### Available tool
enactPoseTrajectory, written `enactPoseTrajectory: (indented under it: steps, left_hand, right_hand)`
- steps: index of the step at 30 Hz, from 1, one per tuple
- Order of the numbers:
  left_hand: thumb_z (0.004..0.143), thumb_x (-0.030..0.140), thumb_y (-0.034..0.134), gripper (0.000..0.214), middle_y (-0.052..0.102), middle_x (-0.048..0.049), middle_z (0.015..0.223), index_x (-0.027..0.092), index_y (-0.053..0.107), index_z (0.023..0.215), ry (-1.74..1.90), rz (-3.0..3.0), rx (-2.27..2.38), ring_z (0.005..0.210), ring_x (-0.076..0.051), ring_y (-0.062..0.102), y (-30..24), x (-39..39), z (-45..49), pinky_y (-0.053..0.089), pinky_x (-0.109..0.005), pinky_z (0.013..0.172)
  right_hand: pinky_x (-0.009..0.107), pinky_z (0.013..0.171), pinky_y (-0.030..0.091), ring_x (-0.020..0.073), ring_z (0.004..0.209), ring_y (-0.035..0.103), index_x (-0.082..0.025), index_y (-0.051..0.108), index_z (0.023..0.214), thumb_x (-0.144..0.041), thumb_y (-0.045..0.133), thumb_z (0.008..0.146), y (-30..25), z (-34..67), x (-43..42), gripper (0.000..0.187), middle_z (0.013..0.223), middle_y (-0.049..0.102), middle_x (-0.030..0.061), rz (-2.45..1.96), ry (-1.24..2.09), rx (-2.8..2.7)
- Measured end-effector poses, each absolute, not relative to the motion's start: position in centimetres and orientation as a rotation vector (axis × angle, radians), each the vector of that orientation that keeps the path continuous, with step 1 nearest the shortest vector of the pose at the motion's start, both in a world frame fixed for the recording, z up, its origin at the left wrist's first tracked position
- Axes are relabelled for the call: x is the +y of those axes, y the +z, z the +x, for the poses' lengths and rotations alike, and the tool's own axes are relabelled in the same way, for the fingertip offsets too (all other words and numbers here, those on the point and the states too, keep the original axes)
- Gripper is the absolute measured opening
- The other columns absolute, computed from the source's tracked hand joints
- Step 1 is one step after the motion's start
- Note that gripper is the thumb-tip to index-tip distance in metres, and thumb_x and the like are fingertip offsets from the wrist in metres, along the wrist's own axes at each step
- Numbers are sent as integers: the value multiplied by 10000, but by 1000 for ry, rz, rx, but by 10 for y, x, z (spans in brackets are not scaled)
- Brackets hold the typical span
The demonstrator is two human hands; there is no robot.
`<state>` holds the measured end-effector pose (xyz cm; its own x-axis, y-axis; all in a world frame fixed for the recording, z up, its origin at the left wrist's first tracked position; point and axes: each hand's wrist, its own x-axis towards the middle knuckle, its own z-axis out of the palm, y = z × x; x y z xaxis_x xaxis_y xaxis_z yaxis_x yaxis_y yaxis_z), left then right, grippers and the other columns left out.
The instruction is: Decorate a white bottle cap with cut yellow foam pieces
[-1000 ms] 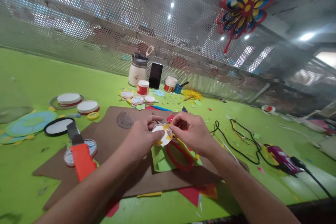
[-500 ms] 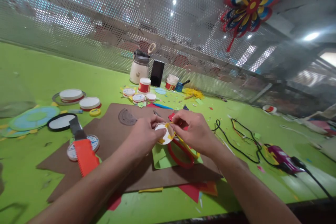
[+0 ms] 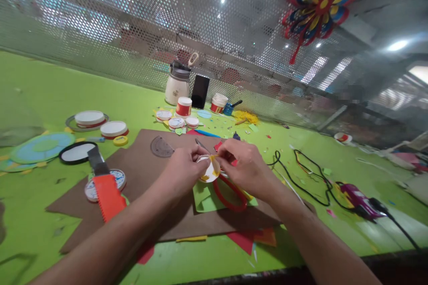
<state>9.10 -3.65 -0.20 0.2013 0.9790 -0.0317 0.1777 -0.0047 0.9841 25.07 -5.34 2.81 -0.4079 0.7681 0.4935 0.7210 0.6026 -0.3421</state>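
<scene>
My left hand (image 3: 183, 173) is closed round a small white paper disc (image 3: 209, 172) with yellow bits stuck on its rim, held above the brown cardboard sheet (image 3: 147, 173). My right hand (image 3: 243, 165) pinches a yellow bit at the disc's upper edge. Just below the hands a red ring (image 3: 230, 194) lies on a green paper sheet (image 3: 204, 199), with a yellow strip running under my right hand. A metal tip shows behind my left fingers.
An orange-handled scraper (image 3: 104, 191) lies at the left on a tape roll. White lids (image 3: 100, 124), a blue paper disc (image 3: 40, 148), jars and a dark phone (image 3: 199, 91) stand farther back. At the right lie a purple glue gun (image 3: 358, 197) and its black cable (image 3: 301, 173). A paper flower (image 3: 321, 1) hangs on the mesh.
The hands have stayed together on the disc, turning it slightly as my right fingers work along its upper edge. The view has shifted a little.
</scene>
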Motion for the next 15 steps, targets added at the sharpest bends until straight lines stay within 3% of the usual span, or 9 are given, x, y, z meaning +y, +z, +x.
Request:
enactPoseTrajectory:
  steps: [15]
  left_hand:
    - [688, 209, 588, 113, 642, -23, 654, 170, 624, 787, 972, 1392, 1135, 594, -168, 583, 0, -41, 91, 424, -253, 516]
  right_hand:
    - [259, 609, 393, 122, 641, 516, -171, 562, 725, -41, 585, 794, 28, 249, -52, 149, 704, 598, -3, -1222, 134, -2199]
